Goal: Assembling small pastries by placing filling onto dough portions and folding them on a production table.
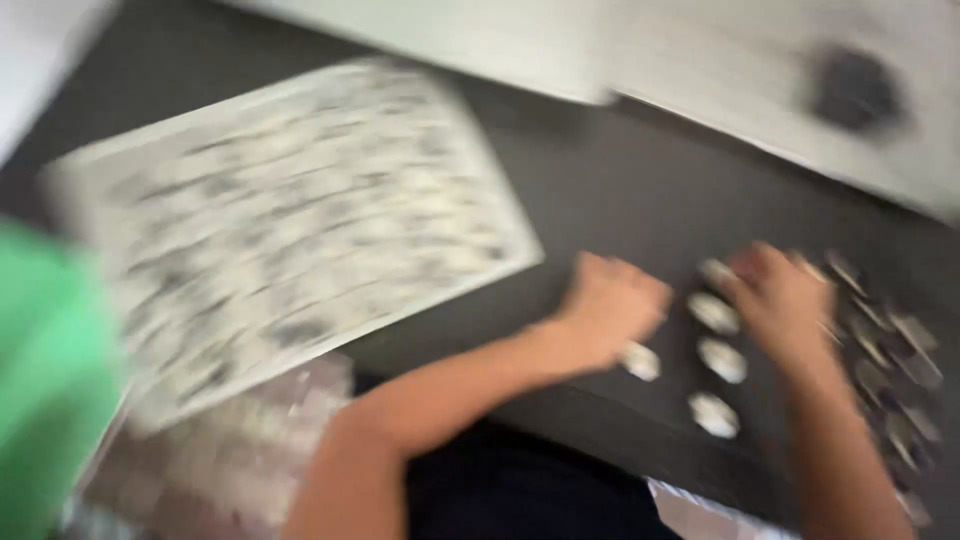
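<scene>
Head view: left hand (612, 308), right hand (782, 300) among four pale discs (722, 358).

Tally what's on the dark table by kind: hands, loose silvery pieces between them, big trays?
Hands: 2, left hand and right hand
Loose silvery pieces: 4 distinct; blur hides more at right
Large white tray: 1
Total: 7

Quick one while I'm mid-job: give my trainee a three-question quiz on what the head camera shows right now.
1. True or false: the large white tray lies left of both hands.
2. Which hand is nearest the small pale piece: A left hand, B right hand?
3. What colour is the blurred thing at the left edge?

Key: 1 true. 2 A. 3 green.
</scene>
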